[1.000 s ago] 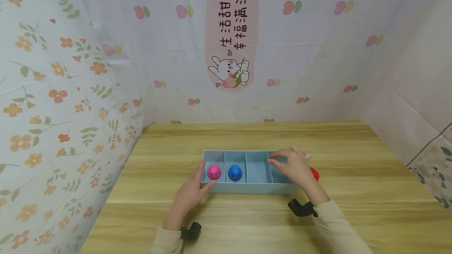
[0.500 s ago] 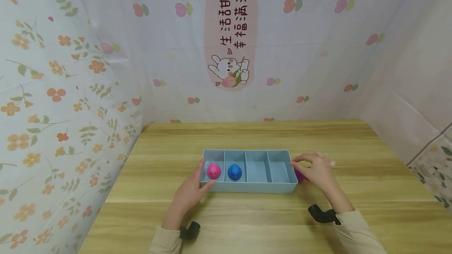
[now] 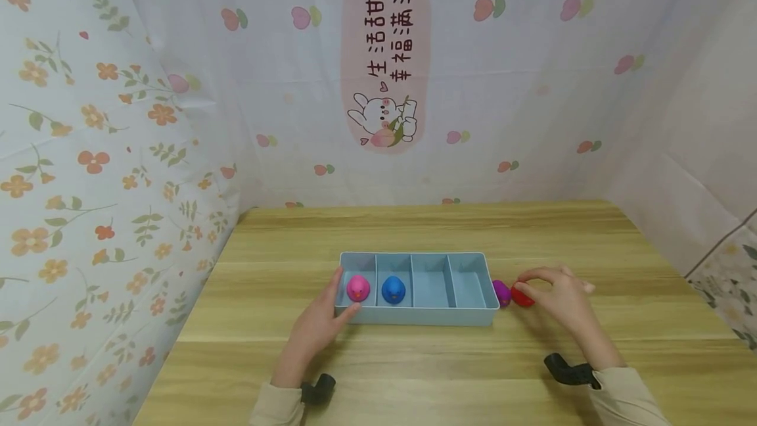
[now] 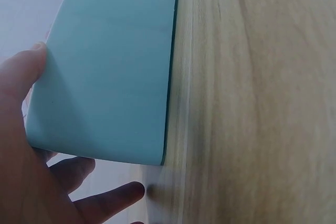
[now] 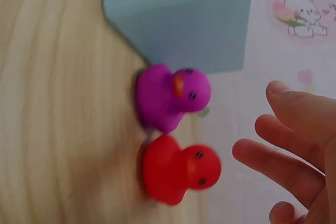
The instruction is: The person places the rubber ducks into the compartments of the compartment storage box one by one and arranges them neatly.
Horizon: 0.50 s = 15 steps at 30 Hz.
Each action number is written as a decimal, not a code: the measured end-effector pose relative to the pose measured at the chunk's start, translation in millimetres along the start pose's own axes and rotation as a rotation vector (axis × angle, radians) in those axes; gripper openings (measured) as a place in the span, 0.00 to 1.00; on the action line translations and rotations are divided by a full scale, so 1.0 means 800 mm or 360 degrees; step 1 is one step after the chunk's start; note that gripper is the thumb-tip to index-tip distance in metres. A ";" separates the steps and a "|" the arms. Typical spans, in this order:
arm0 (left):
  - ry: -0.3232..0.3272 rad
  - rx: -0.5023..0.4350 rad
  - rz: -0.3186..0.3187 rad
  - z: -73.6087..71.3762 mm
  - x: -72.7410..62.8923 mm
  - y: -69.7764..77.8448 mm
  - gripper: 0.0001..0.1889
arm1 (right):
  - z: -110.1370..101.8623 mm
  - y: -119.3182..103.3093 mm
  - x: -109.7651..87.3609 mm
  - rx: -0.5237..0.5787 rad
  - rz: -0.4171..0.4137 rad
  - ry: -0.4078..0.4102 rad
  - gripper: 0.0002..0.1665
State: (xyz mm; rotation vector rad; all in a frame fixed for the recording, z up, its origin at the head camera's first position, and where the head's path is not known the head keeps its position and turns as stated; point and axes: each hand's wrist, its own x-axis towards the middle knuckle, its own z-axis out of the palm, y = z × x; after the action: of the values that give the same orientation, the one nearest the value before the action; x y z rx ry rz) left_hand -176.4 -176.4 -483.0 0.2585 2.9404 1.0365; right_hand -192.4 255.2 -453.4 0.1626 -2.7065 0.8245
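Note:
A light blue divided box (image 3: 414, 315) stands on the table, with a pink rubber duck (image 3: 357, 288) in its leftmost compartment and a blue rubber duck (image 3: 393, 289) in the one beside it. My left hand (image 3: 319, 324) holds the box's left end, thumb on the front rim and fingers along the side. Just outside the right end sit a purple rubber duck (image 5: 167, 97) and a red rubber duck (image 5: 178, 170), side by side and upright. My right hand (image 3: 562, 301) hovers over the red duck; in the right wrist view its thumb and fingers are spread, holding nothing.
The box's two right compartments (image 3: 432, 281) show bare floors. Wooden tabletop (image 3: 378, 373) surrounds the box, and a printed curtain (image 3: 284, 97) hangs behind the table. Black wrist mounts (image 3: 570, 371) sit at both sleeves.
My right hand has moved right, from over the box's rightmost compartment past the purple duck to the red one. Both ducks now show beside the box. The left hand stays on the box.

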 end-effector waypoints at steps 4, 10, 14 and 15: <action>0.0004 0.0005 0.0000 0.000 0.001 0.001 0.44 | -0.001 0.013 -0.003 -0.0053 0.0018 -0.0054 0.14; 0.0010 0.0016 0.0004 0.000 0.000 0.001 0.44 | 0.000 0.031 -0.008 -0.0111 0.0044 -0.0200 0.27; 0.0016 0.0019 0.0007 0.000 0.000 0.002 0.44 | 0.005 0.043 -0.013 -0.0112 0.0049 -0.0261 0.32; 0.0016 0.0023 0.0004 0.000 0.000 0.002 0.44 | 0.006 0.044 -0.014 -0.0111 0.0045 -0.0258 0.32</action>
State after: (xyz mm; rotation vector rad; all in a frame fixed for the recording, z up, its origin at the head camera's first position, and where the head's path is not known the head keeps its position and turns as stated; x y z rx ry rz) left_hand -176.0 -175.5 -482.3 0.2585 2.9584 1.0202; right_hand -190.1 282.1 -479.6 0.1829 -2.8912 0.7536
